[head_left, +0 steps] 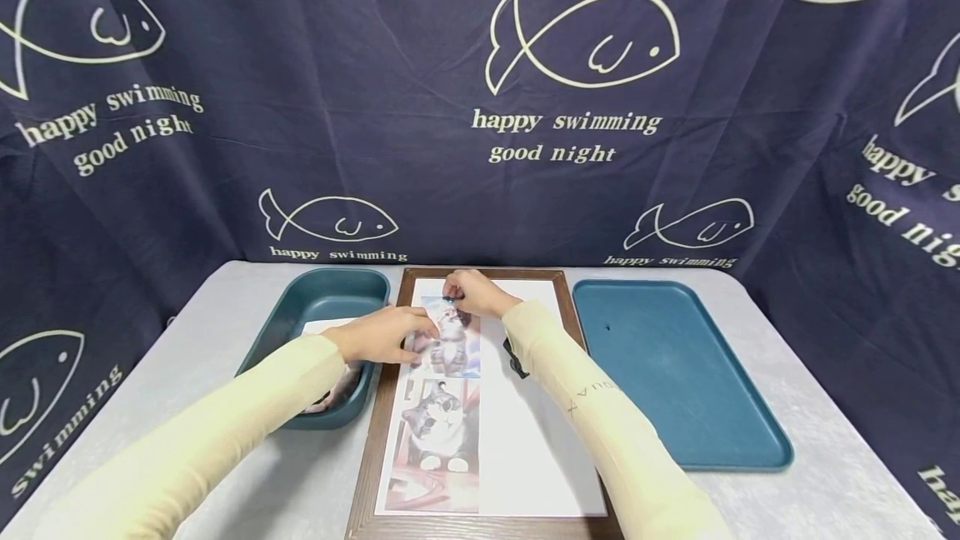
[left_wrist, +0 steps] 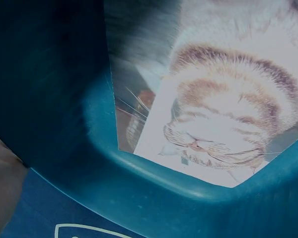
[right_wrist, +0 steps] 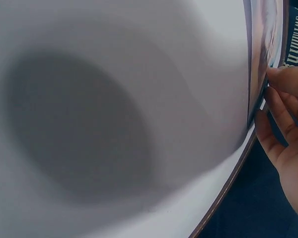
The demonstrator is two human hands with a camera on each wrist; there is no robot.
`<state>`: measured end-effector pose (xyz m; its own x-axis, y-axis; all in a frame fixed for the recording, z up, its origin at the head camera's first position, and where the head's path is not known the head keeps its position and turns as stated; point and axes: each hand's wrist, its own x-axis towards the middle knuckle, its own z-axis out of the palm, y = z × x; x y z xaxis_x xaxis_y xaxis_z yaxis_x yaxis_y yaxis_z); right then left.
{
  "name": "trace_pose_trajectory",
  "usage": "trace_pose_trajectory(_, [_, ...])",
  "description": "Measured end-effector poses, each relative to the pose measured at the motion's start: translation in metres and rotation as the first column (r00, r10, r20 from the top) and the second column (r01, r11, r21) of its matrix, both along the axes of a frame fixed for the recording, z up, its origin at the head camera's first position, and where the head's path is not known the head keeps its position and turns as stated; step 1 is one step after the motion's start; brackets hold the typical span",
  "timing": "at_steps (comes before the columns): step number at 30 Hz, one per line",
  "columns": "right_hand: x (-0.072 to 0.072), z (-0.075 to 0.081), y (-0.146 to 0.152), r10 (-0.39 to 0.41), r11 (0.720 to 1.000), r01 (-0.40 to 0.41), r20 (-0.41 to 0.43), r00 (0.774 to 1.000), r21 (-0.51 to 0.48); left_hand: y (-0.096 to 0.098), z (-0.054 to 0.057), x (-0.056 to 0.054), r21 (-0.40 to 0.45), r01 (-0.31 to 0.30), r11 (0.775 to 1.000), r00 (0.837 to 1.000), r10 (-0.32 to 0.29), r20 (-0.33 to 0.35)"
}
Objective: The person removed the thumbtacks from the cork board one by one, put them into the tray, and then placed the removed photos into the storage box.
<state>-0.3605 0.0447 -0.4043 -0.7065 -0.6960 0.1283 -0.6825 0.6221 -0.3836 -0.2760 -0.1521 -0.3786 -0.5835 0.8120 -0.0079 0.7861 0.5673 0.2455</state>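
On a white board [head_left: 540, 440] in a brown wooden frame, two cat photos lie in a column along the left side. My right hand [head_left: 480, 293] is at the top edge of the upper cat photo [head_left: 450, 357], fingers curled with the tips together at a small dark-blue piece [head_left: 450, 300]; what kind of piece it is I cannot tell. My left hand [head_left: 386, 333] rests with loosely bent fingers over that photo's left edge. Directly below is the lower cat photo [head_left: 438, 448], lying flat. The right wrist view shows the right fingertips [right_wrist: 269, 91] along the photo's edge.
A deep teal bin [head_left: 330, 422] stands left of the board, with another cat photo [left_wrist: 213, 109] inside, under my left forearm. Right of the board lies a shallow teal tray [head_left: 675, 373]. A small black object [head_left: 514, 358] on the board is partly covered by my right sleeve.
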Motion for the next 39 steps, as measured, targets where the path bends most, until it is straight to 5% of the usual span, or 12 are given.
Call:
trace_pose_trajectory(21, [-0.0073, -0.0018, -0.0062, 0.014, 0.997, -0.011, -0.048, 0.999, 0.077, -0.0004, -0.0064, -0.0005, -0.061, -0.007, 0.998, 0.997, 0.003, -0.076])
trace_pose_trajectory(39, [-0.0084, -0.0033, -0.0072, 0.026, 0.995, -0.014, -0.119, 0.993, 0.102, 0.0013, -0.0066, -0.001, -0.055, -0.025, 0.998, 0.998, 0.021, -0.058])
